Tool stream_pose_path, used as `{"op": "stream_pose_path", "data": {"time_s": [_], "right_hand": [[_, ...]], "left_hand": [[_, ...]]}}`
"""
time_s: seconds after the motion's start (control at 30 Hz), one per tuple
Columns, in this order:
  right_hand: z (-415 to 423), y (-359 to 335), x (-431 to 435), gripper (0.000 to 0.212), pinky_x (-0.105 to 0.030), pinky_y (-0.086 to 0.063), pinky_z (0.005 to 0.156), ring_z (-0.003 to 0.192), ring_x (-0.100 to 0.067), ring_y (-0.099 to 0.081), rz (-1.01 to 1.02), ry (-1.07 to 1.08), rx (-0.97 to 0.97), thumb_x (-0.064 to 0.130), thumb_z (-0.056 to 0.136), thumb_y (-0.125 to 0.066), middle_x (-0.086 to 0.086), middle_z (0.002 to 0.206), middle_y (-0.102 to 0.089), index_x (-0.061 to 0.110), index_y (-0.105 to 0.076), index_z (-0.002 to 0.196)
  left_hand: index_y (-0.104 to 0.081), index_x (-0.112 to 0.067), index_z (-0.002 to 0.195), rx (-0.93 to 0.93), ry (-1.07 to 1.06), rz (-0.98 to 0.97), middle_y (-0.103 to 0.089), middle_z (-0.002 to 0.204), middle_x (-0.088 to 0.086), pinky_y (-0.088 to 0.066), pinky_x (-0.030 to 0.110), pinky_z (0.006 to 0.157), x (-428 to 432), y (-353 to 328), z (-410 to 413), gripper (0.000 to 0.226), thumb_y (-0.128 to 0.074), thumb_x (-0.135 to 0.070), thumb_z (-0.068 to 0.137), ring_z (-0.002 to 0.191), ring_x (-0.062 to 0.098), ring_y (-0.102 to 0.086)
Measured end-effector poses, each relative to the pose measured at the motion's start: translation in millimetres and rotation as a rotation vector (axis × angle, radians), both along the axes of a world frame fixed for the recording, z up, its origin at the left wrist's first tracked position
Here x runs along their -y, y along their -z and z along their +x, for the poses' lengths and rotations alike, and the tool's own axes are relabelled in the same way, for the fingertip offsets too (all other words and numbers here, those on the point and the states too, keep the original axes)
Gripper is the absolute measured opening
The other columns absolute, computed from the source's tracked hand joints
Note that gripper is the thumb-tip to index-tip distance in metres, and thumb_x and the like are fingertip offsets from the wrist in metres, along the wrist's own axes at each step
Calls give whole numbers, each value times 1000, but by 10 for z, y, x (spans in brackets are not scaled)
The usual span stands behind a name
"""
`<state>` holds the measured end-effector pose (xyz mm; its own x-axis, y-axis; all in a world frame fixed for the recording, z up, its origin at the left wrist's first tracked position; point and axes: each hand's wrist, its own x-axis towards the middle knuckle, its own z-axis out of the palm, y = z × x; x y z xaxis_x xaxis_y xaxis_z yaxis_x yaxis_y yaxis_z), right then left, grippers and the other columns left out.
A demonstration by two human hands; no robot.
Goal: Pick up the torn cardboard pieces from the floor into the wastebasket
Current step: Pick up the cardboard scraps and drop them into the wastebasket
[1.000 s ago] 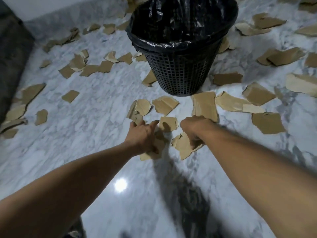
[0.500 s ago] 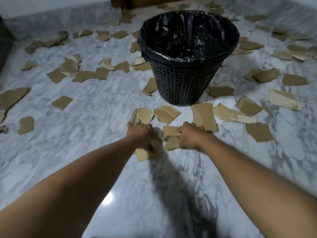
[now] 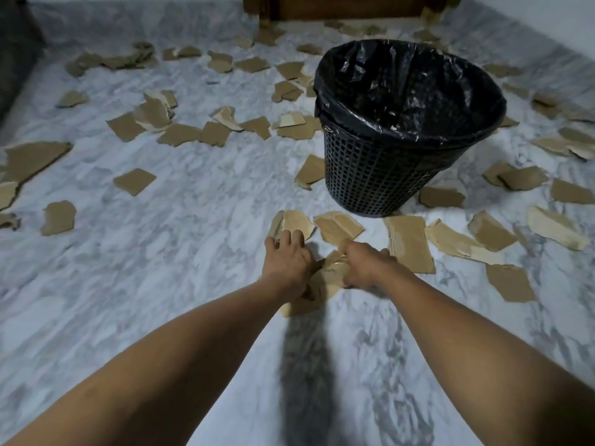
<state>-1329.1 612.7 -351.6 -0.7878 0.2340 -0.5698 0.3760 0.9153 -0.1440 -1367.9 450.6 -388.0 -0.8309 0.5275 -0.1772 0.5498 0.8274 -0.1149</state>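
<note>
On the near side of the mesh wastebasket [image 3: 380, 181], the right hand [image 3: 365, 268] curls round torn cardboard pieces [image 3: 335, 268] while the left hand [image 3: 286, 262] spreads fingers over another, its hold underneath hidden; these light, stiff scraps probably lift best pinched at an edge

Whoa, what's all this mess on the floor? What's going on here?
A person is clearing up torn cardboard pieces scattered across the marble floor. Both hands are down at a small heap just in front of the black, bag-lined wastebasket. The right hand is curled round a few crumpled scraps, and the left hand lies with its fingers spread over others. Many pieces lie all round the wastebasket, so most of the job is left.
</note>
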Motion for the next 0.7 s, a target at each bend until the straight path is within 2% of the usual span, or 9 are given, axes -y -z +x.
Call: {"op": "stream_pose_path", "data": {"time_s": [0.07,0.17,0.33,0.4,0.47,0.5,0.57,0.63,0.7], "right_hand": [[-73,-3,-51,51,-50,-41,99,116,-35,-49,-44,47,0,38,75,-69,1,116,-57,32,-50,122],[-237,47,-134,63,-47,-53,90,99,-28,-61,-144,101,-106,58,58,-71,-2,108,-64,25,-57,110],[-515,135,-160,72,-47,-43,104,125,-34,-46,-162,177,-248,52,76,-75,-13,135,-39,10,-55,131],[-613,202,-158,71,-46,-39,108,131,-34,-38,-182,197,-243,51,81,-72,-13,140,-30,12,-50,136],[-663,298,-146,71,-48,-35,111,135,-34,-30,-157,197,-194,49,83,-70,-12,146,-23,17,-45,140],[-674,336,-134,70,-50,-32,112,137,-34,-27,-130,203,-177,50,83,-69,-10,147,-22,20,-43,141],[-697,394,-107,70,-54,-29,112,139,-32,-22,-86,221,-180,51,82,-69,-6,147,-22,24,-41,140],[-716,392,-89,68,-53,-29,110,136,-32,-22,-58,225,-190,52,82,-70,-8,144,-25,23,-41,137],[-700,366,-77,67,-51,-31,108,131,-32,-25,-23,210,-215,52,80,-71,-8,138,-26,22,-41,132]], "left_hand": [[-52,-21,130,-36,32,38,-34,130,5,-30,47,94,40,24,-68,66,-68,-54,75,117,29,-32],[-48,-18,136,-36,20,52,-19,151,8,-26,52,101,72,58,-210,73,-67,-51,74,136,34,-19],[-45,-17,140,166,-116,32,20,161,6,-3,72,109,-44,138,-521,68,-66,-48,84,144,45,22],[-49,-18,135,318,-154,19,18,161,5,-15,73,108,-81,92,-617,63,-68,-48,82,144,47,12],[-61,-27,92,402,-155,23,4,157,3,-34,60,99,-103,-19,-643,28,-74,-46,76,136,43,-11],[-53,-28,79,411,-142,22,-5,153,5,-37,55,95,-116,-62,-652,29,-76,-45,74,130,40,-18],[-55,-28,86,388,-123,10,-18,143,5,-39,50,92,-159,-97,-664,37,-79,-50,69,124,36,-24],[-60,-23,115,359,-119,-13,-22,139,5,-42,46,91,-196,-67,-705,73,-85,-58,57,122,34,-26],[-55,-12,127,373,-144,-32,-23,135,8,-49,43,92,-233,-25,-731,101,-90,-62,46,119,33,-27]]}}
